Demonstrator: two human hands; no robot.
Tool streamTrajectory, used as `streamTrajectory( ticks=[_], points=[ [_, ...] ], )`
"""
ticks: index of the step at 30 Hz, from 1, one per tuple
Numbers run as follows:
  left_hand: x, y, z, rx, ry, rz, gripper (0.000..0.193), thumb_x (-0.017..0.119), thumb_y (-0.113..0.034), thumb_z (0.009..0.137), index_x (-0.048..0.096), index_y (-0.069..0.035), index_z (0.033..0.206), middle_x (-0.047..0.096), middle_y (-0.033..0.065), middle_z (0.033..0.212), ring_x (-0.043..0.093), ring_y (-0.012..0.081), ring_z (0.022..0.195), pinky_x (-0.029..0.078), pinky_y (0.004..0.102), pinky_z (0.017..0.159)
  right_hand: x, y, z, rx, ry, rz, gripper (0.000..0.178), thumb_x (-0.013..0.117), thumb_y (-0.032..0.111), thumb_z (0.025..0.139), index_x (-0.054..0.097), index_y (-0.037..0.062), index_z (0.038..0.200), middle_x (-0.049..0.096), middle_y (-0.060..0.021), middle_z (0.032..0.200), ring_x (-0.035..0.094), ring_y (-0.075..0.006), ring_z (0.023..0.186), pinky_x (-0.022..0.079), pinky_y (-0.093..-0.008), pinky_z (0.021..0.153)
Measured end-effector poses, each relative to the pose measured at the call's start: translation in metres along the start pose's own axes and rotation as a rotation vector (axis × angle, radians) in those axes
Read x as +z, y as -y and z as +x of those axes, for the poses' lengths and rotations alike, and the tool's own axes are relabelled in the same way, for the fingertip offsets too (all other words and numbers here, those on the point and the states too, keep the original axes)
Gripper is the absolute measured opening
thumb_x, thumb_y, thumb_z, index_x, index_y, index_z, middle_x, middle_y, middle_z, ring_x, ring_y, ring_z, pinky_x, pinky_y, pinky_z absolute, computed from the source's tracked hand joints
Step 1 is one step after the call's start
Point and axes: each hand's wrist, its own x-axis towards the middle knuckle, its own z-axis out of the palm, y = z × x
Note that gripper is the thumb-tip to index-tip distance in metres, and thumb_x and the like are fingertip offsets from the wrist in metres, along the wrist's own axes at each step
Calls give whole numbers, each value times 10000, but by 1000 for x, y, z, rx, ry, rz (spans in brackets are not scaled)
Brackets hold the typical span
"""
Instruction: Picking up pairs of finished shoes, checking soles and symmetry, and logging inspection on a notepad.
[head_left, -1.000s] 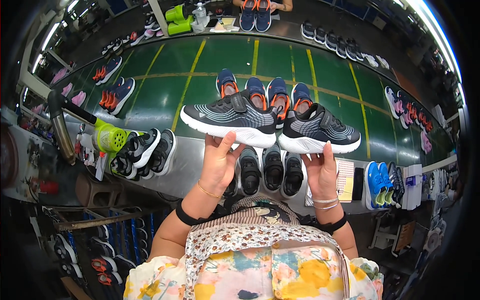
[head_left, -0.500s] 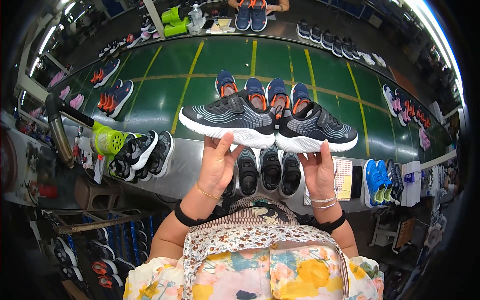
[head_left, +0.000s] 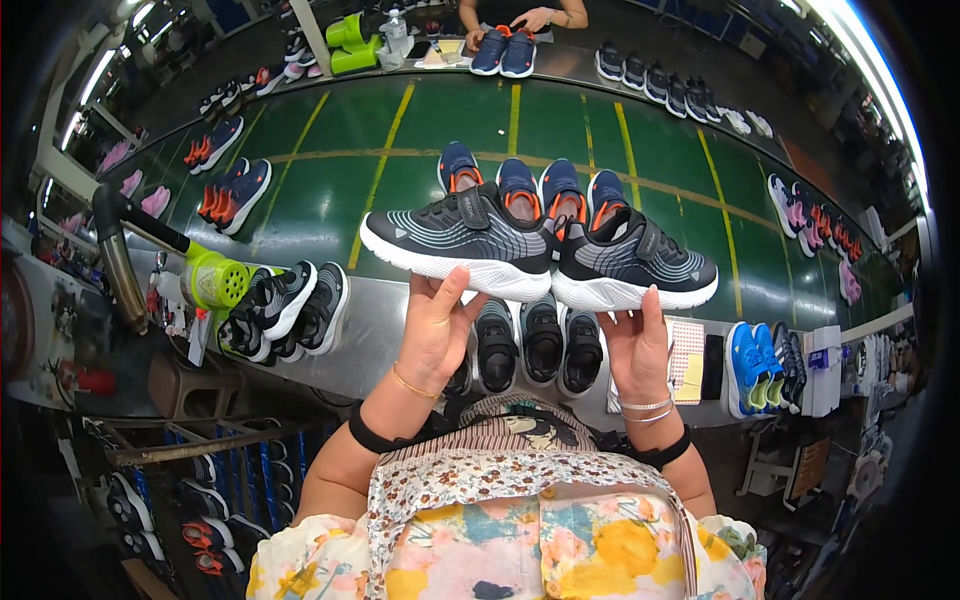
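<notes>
Floral apron (head_left: 450, 471), gold bracelet (head_left: 411, 386), black armbands (head_left: 368, 430)

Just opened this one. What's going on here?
A person's left hand holds up one black-and-grey shoe from underneath, and the right hand holds a second shoe likewise, heels close together, toes pointing apart. Below, more black shoes stand on a metal bench. Beyond, four navy-and-orange shoes sit on a green surface. Across it, another person's hands are by a navy pair.

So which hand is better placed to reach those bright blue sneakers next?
Probably the right hand: the bright blue sneakers stand nearer it, though it holds a black and gray shoe.
</notes>
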Motion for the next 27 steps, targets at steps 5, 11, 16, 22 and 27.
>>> streamTrajectory(
  ticks=[5, 11, 16, 22, 27],
  points=[
    [-2, -3, 1, -4, 34, 13, 310, 583, -106, 852, 439, -128, 1126, 544, 26, 1043, 538, 167, 989, 492, 369, 853, 0, 0, -1, -14, 4, -13, 237, 524, 219, 897, 488, 100, 1099, 573, -25, 1035, 564, -167, 962, 484, -352, 813],
    [-1, -7, 1, 2, 79, 52, 320, 565, -84, 857, 432, -130, 1144, 546, 21, 1038, 543, 165, 985, 490, 359, 857, -2, 1, -2, -19, 19, -52, 282, 526, 212, 895, 462, 94, 1143, 566, -32, 1060, 565, -169, 968, 492, -348, 805],
    [-5, -7, 2, 5, 126, 42, 328, 561, -76, 857, 430, -128, 1153, 546, 22, 1041, 542, 163, 990, 488, 355, 862, -1, 2, -4, -45, 45, -57, 331, 526, 207, 894, 428, 80, 1183, 551, -47, 1092, 563, -179, 985, 490, -357, 831],
    [-7, -7, 0, 1, 107, 32, 325, 559, -86, 860, 439, -122, 1160, 550, 25, 1050, 555, 166, 974, 485, 350, 867, -3, 0, -6, -70, 45, -81, 317, 514, 225, 898, 446, 71, 1166, 563, -64, 1091, 570, -198, 988, 491, -360, 845],
    [-8, -8, -1, 11, 119, 36, 333, 561, -85, 859, 437, -113, 1167, 558, 29, 1034, 562, 164, 964, 490, 341, 858, 3, -1, -8, -99, 45, -129, 315, 511, 249, 899, 463, 87, 1165, 567, -64, 1099, 570, -202, 993, 492, -362, 838]
  ],
)
